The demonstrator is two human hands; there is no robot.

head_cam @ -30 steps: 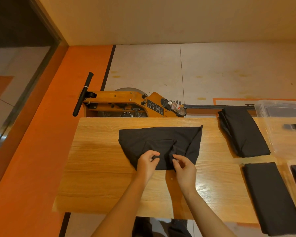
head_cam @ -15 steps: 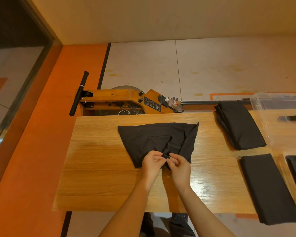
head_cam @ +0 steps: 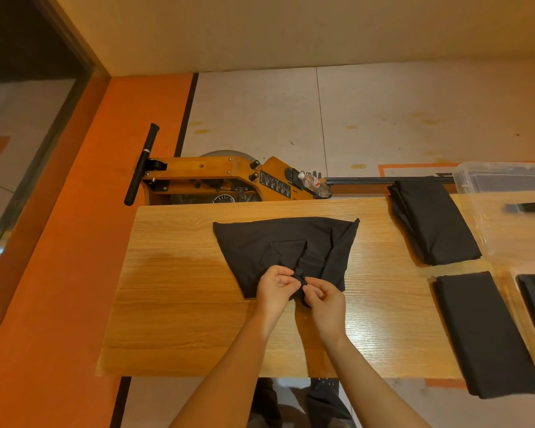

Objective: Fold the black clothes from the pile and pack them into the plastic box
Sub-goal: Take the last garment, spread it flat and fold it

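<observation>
A black fabric garment point(head_cam: 278, 248), spread in a rough upside-down triangle with a square pocket showing near its middle, lies flat on the light wooden worktop point(head_cam: 179, 304). Both hands meet at its near edge: the left hand point(head_cam: 275, 287) and the right hand point(head_cam: 323, 296) sit side by side, each with fingers curled in tight, pinching a small bunched fold of the black cloth between thumb and fingertips — the two pinches almost touch. To the right, well apart from the hands, a loosely folded black garment point(head_cam: 433, 220) rests at the far edge of the worktop, and nearer the person a neat, long, flat-folded black cloth point(head_cam: 485, 332) overhangs the near edge. A clear plastic storage box point(head_cam: 476, 186) stands at the far right, just beside the loosely folded piece; something dark shows inside, too unclear to identify. Beyond the worktop, on the pale floor, stands an orange wooden rowing machine point(head_cam: 217, 177) with a black handle.
</observation>
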